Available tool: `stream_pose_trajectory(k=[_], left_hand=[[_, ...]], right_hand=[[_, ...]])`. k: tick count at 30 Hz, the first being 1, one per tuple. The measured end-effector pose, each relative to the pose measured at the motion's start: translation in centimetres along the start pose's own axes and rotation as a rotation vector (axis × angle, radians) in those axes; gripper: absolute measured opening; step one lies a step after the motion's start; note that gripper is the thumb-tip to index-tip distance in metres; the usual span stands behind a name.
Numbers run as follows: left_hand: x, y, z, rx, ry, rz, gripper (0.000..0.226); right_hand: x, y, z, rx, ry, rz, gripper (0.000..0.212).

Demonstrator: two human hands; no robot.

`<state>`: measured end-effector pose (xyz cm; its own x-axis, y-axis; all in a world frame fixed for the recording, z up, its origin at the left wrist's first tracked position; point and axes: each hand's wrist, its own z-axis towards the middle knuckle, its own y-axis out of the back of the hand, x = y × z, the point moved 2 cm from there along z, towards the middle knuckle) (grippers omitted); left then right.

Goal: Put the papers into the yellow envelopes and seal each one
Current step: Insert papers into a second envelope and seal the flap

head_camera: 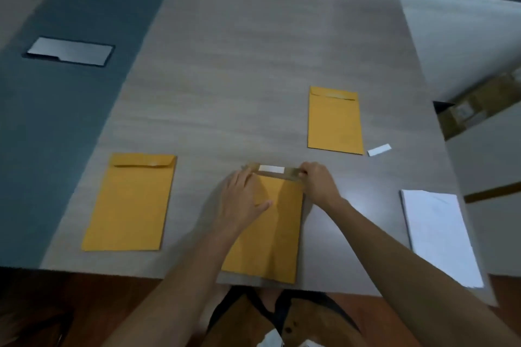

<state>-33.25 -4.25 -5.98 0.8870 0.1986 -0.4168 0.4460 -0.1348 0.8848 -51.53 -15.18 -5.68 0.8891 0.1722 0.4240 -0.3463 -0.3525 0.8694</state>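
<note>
A yellow envelope (279, 228) lies in front of me at the table's near edge, its flap (290, 170) open and pointing away, with a white strip (271, 169) along the flap. My left hand (242, 200) rests flat on the envelope's upper left part. My right hand (317, 182) pinches the right end of the flap. A second yellow envelope (131, 203) lies to the left with its flap folded down. A third (334, 121) lies farther back on the right, flap down too. A stack of white papers (439, 234) sits at the right edge.
A small white peeled strip (379, 149) lies beside the far right envelope. The grey wooden table (239, 65) has a blue-grey band (64, 121) on the left holding a metal cable hatch (70, 51). Cardboard boxes (476, 104) stand beyond the right edge.
</note>
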Motion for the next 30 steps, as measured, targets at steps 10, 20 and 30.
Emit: stream_pose_trajectory(k=[10,20,30], left_hand=[[-7.8,-3.5,0.8,0.086,-0.143,0.227,0.091],[-8.2,-3.8,1.5,0.077,-0.128,0.300,0.100],[-11.6,-3.9,0.8,-0.085,-0.121,0.222,0.062]], right_hand=[[-7.7,1.8,-5.9,-0.183,-0.176,0.048,0.019],[-7.8,1.7,-7.0,-0.154,-0.127,-0.021,0.024],[-9.3,4.5,-8.1,-0.221,-0.116,0.111,0.025]])
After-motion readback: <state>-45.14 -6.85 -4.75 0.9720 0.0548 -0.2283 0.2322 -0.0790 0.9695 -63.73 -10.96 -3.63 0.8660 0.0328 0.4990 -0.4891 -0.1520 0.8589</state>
